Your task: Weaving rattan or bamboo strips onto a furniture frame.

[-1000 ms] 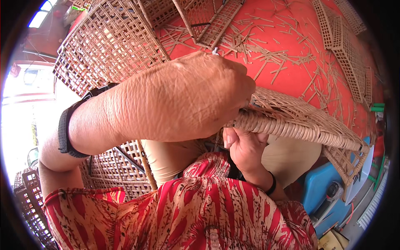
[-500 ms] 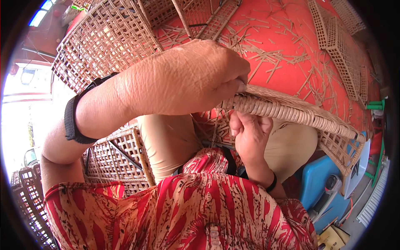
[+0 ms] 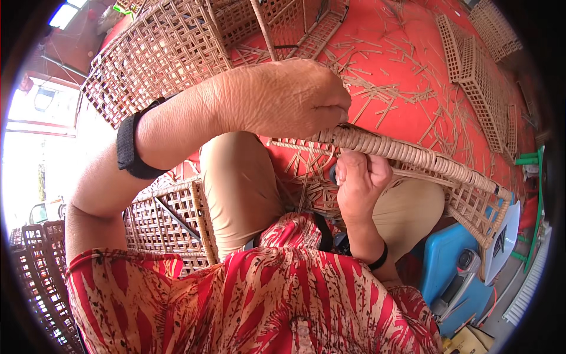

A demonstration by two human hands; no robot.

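Left hand: the left hand (image 3: 283, 97) is closed, fingertips pinched down onto the wrapped rim (image 3: 407, 154) of the rattan panel; a black wristband (image 3: 132, 147) sits on its forearm.
Right hand: the right hand (image 3: 359, 183) is curled shut just under the same rim, thumb pressed up against the cane; whatever thin strand it may pinch is too small to make out. A thin black band (image 3: 380, 259) circles that wrist.
Rattan panel: the rattan panel (image 3: 471, 200) lies across the person's lap, tilted, running from between the 2 hands toward the right. Its edge is a thick rounded roll bound in tight pale cane turns, ribbed and glossy; below it hangs an open square lattice of thin tan strips.
Lap: tan trousers (image 3: 242, 189) and a red patterned shirt (image 3: 265, 295) fill the lower view.
Floor: the red floor (image 3: 407, 59) is strewn with short straw-coloured cane offcuts.
Other weave: a large lattice frame (image 3: 159, 59) stands upper left, flat woven panels (image 3: 477, 76) lie upper right, another lattice piece (image 3: 171, 218) sits beside the left knee.
Right edge: a blue plastic object (image 3: 448, 271), smooth and rounded.
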